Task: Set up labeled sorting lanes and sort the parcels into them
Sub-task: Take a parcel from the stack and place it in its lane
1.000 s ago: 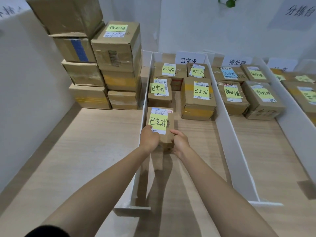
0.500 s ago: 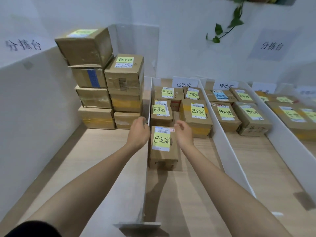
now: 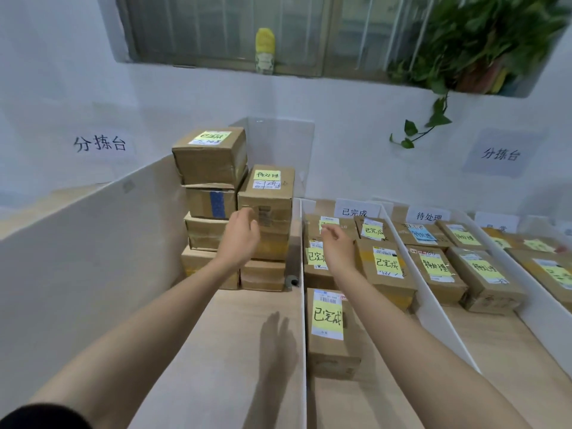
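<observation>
The view has tilted up, now taking in the window point(image 3: 232, 29). Left of the white divider point(image 3: 303, 320) stands the stack of parcels point(image 3: 210, 162). The parcel point(image 3: 328, 357) marked 已完成, held a second ago, lies released in the first lane, nearest the person. The left hand point(image 3: 240, 235), fingers loose and empty, has risen before the stack; the right hand point(image 3: 337, 246) hovers equally slack above the lane.

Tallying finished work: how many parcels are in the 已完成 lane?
5: front one; middle left, middle right; back left, back right. The right hand partly covers two; more may be hidden.
</observation>
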A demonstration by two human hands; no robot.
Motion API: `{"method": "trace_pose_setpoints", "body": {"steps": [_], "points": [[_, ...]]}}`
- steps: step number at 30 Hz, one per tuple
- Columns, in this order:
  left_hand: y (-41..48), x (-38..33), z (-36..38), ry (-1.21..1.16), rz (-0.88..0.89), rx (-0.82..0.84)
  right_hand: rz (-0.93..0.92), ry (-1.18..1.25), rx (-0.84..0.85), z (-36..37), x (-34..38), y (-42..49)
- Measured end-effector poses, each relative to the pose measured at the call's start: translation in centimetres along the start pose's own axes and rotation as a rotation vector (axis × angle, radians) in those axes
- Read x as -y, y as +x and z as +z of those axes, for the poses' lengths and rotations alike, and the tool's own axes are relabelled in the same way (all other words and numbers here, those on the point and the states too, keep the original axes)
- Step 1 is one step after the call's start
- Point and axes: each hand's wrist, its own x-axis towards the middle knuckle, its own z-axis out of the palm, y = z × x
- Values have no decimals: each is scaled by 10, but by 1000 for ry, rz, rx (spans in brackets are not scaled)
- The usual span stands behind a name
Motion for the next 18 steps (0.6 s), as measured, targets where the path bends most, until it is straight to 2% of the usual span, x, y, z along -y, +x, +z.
{"method": "trace_pose_setpoints", "body": {"steps": [8,18], "points": [[62,4,-30,7,49,-35,-43,50,6,44,40,38],[126,22,-12,-18,35,20,-57,-17,33,88,51,96]]}}
